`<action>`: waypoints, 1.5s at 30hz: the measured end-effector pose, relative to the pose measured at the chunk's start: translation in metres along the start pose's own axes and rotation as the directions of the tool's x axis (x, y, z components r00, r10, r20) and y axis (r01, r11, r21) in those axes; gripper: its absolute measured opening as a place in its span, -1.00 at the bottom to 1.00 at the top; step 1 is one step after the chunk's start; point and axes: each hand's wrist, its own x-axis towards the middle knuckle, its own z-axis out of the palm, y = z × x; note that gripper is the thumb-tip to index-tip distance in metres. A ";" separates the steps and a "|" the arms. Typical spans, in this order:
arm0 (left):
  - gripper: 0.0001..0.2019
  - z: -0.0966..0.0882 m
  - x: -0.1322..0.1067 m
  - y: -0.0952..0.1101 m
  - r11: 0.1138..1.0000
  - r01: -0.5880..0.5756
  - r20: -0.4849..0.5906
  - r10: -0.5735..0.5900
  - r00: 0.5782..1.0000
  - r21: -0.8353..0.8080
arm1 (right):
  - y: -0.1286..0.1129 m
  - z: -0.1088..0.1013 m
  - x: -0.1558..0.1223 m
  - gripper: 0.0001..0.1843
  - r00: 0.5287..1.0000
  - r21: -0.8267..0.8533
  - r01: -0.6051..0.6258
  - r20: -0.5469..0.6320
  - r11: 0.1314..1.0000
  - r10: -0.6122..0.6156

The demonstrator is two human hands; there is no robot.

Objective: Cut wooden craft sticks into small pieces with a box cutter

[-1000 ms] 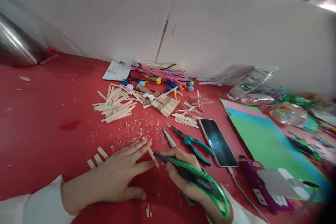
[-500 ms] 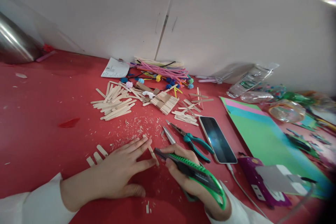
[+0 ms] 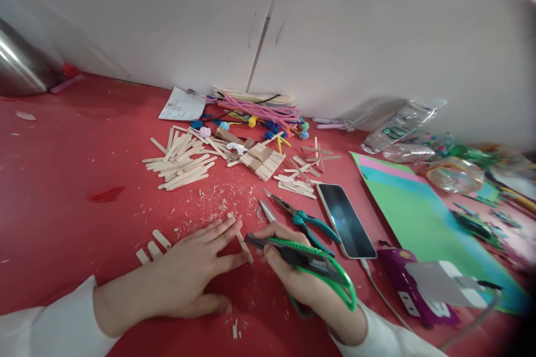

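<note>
My left hand [image 3: 201,268] lies flat with fingers spread, pressing a wooden craft stick [image 3: 243,245] onto the red table [image 3: 62,178]. My right hand [image 3: 293,268] is wrapped round a green and black utility knife [image 3: 314,262]. The knife's front end is at the stick, just right of my left fingers; I cannot tell whether the blade touches it. Several short stick pieces [image 3: 156,249] lie beside my left wrist. Wood shavings [image 3: 221,201] are scattered beyond my fingertips. Scissors [image 3: 268,212], partly under my right hand, lie near the teal-handled pliers [image 3: 307,220].
A pile of craft sticks [image 3: 180,162] and a taped stick panel [image 3: 263,162] lie farther back, before pink pipe cleaners [image 3: 259,105]. To the right are a phone [image 3: 347,223] on a cable, coloured paper sheets [image 3: 410,206], a purple power strip [image 3: 410,284] and plastic bottles [image 3: 397,125].
The rear of the utility knife has swung slightly up and away in my right hand, its tip staying by the stick. My left hand keeps its place on the stick.
</note>
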 end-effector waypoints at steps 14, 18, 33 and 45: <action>-0.35 0.001 0.002 -0.001 0.998 -0.009 -0.001 0.009 1.000 0.055 | 0.007 -0.003 0.002 -0.84 0.984 0.170 -0.138 0.133 0.976 0.116; -0.38 0.000 0.001 0.001 0.998 -0.009 -0.006 0.009 1.000 0.055 | 0.005 -0.014 -0.004 -0.84 0.954 0.285 -0.194 0.280 0.939 0.112; -0.41 0.002 0.001 -0.002 0.999 -0.021 -0.025 0.022 0.999 0.046 | 0.025 -0.024 -0.015 -0.38 0.729 0.595 -0.628 0.676 0.501 0.110; -0.35 0.006 -0.001 -0.002 0.998 -0.038 -0.055 0.041 0.998 0.054 | -0.028 -0.038 -0.007 -0.40 0.845 -0.276 -0.178 0.449 0.945 0.291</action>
